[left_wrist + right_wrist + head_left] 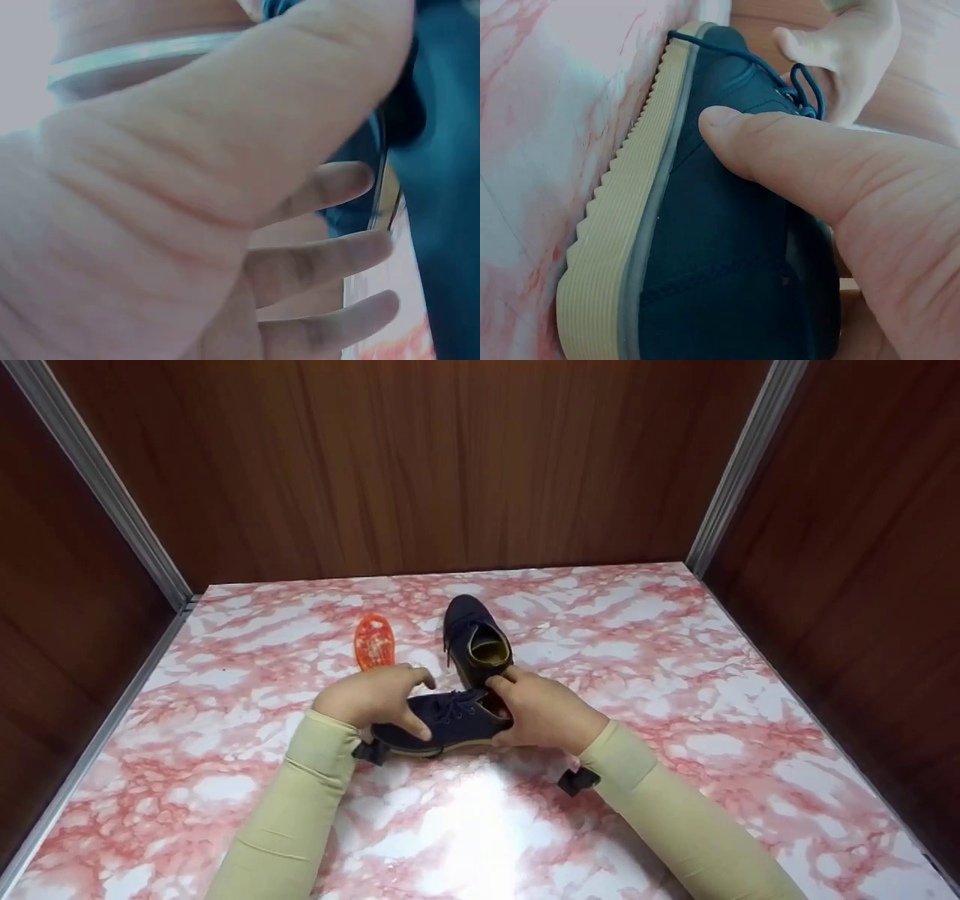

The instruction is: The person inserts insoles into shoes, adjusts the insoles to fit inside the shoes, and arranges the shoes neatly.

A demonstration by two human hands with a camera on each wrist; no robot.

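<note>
A dark navy lace-up shoe point(454, 726) lies in front of me, toe to the left, its ribbed cream sole visible in the right wrist view. My right hand point(549, 712) grips it round the heel and collar, thumb point(780, 146) pressed along the side of the upper. Over the toe end, my left hand point(375, 697) spreads its thumb and fingers apart, close about the shoe without closing on it. Just beyond, a matching navy shoe point(466, 619) points away from me, its heel close to my right fingertips. An orange insole-shaped piece point(374, 639) lies past my left hand, its near end hidden.
Everything lies on a red-and-white marbled tabletop point(637, 622). Dark wooden panels point(450, 465) rise at the back and both sides, with metal strips point(742, 472) at the corners. Bright glare falls on the table's near middle.
</note>
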